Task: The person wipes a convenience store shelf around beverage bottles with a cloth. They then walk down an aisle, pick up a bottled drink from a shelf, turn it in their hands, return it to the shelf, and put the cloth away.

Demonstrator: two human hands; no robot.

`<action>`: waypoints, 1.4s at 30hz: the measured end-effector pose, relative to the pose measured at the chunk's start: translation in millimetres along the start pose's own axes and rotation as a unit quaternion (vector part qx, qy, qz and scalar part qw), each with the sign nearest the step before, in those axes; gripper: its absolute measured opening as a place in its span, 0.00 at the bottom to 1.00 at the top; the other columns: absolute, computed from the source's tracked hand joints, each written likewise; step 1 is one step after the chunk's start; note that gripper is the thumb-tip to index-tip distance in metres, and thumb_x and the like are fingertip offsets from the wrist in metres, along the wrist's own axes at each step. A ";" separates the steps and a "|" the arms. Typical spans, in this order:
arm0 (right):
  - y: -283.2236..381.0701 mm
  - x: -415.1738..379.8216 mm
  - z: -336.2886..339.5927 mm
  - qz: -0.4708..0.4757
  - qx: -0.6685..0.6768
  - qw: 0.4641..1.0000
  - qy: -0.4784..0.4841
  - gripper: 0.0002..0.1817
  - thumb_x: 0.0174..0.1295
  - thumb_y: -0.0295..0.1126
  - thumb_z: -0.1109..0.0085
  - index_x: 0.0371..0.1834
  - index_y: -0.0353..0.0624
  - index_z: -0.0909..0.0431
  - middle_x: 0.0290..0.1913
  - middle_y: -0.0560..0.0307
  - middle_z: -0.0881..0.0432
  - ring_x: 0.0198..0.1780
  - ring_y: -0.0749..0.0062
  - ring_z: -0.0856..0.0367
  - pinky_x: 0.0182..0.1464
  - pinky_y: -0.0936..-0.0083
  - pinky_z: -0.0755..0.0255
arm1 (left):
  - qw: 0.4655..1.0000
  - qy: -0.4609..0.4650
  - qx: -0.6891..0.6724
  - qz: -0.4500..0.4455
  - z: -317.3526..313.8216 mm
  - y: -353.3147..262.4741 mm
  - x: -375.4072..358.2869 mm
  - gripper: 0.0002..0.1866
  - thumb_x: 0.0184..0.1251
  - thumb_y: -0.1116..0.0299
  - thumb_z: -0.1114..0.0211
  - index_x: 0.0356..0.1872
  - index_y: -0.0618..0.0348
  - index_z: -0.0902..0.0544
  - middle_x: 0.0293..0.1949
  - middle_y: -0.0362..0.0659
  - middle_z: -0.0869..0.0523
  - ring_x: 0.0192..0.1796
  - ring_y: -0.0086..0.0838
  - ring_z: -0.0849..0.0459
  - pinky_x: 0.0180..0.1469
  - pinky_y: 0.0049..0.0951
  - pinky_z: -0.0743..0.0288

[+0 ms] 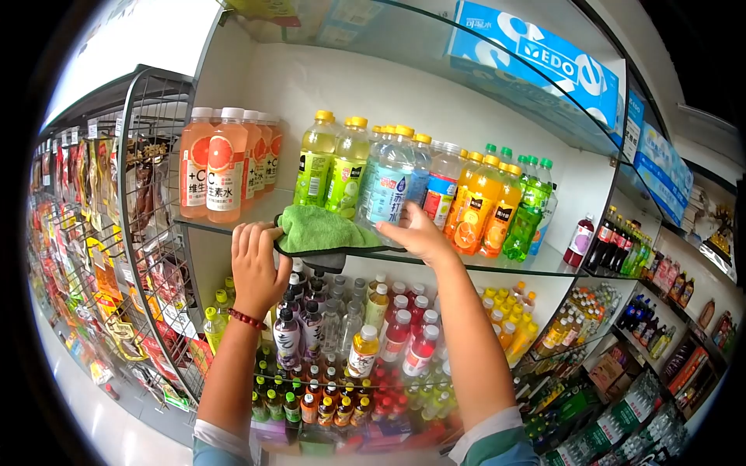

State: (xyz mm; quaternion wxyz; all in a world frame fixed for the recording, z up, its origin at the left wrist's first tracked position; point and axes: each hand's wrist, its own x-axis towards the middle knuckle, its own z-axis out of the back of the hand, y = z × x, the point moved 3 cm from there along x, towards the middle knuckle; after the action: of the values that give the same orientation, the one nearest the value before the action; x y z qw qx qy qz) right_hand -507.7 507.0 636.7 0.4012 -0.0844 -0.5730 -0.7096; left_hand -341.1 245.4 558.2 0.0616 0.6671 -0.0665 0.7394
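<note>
Currently occupying most of the view: one white-backed shelving unit (284, 81). Fitted to it, one glass shelf (553, 260), its front edge running across at hand height.

Wire-grid rack (166, 109), one: standing beyond the shelf's left end and bearing packets.

EDO carton (536, 58), one, blue and white: lying on the pane above, towards the right end.

Bottle groups, left end to right: grapefruit vitamin water bottles (225, 167), yellow-capped green-labelled bottles (346, 179), orange drink bottles (472, 210), green soda bottles (534, 213). Further mixed rows are filling the tier below.

Green cloth (318, 227), one, dark-edged: lying bunched along the shelf's front edge, left of centre, its long axis following that edge and its dark underside drooping over it.

Soda water bottle (388, 186), one, blue-labelled, yellow-capped: standing out near the front edge, about mid-length, its long axis near upright. Whether its base is touching the glass, cannot tell.

Right hand (420, 233): pinching that bottle's lower right side, thumb in front; it is the nearer hand, while the cloth is lying to its left.

Left hand (258, 260): curling over the front edge, meeting the cloth's left end; whether it is pinching the fabric, cannot tell.

Beaded bracelet (247, 319), one, dark red: circling the left wrist.
</note>
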 end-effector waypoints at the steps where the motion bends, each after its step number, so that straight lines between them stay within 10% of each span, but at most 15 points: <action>1: 6.1 -1.8 -1.7 -0.005 -0.030 1.000 -0.001 0.39 0.60 0.41 0.18 0.69 0.31 0.27 0.61 0.49 0.14 0.60 0.69 0.15 0.64 0.69 0.21 | 1.000 0.000 -0.002 0.000 0.1 0.0 0.1 0.16 0.62 0.70 0.41 0.51 0.62 0.22 0.54 0.51 0.18 0.63 0.49 0.22 0.77 0.54 0.39; 42: 0.3 0.0 0.4 -0.033 -0.022 0.999 0.018 0.45 0.64 0.30 0.22 0.80 0.39 0.40 0.68 0.50 0.20 0.68 0.65 0.19 0.70 0.66 0.25 | 1.000 -0.004 -0.012 0.006 -1.3 4.9 -2.1 0.18 0.60 0.67 0.39 0.51 0.62 0.21 0.54 0.52 0.18 0.64 0.50 0.22 0.78 0.55 0.39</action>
State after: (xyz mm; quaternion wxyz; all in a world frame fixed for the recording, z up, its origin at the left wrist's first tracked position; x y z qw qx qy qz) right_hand -507.6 507.3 637.1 0.3862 -0.0617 -0.5525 -0.7361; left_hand -343.0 240.8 555.9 0.0648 0.6687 -0.0802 0.7363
